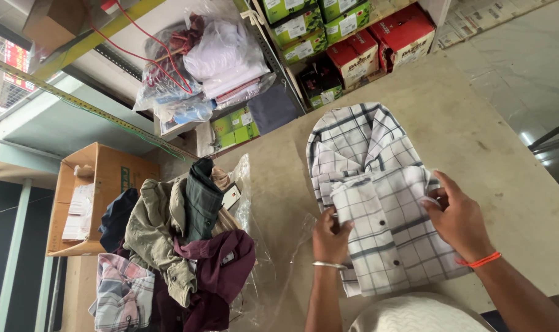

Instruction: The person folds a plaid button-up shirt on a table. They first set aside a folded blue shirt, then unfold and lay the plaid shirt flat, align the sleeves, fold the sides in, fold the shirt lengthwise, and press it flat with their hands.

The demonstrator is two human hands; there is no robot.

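A white shirt with dark checks (378, 203) lies partly folded on the beige table (476, 135). My left hand (330, 237), with a metal bangle on its wrist, grips the shirt's left folded edge. My right hand (456, 218), with an orange thread on its wrist, presses and holds the shirt's right edge. The shirt's upper part (353, 138) spreads out beyond the fold, farther from me.
A heap of clothes (175, 246) with clear plastic wrap lies at the table's left. A cardboard box (92, 197) stands beyond it. Bagged goods (212, 55) and red and green cartons (353, 37) fill the shelves behind. Tiled floor (525, 61) is at the right.
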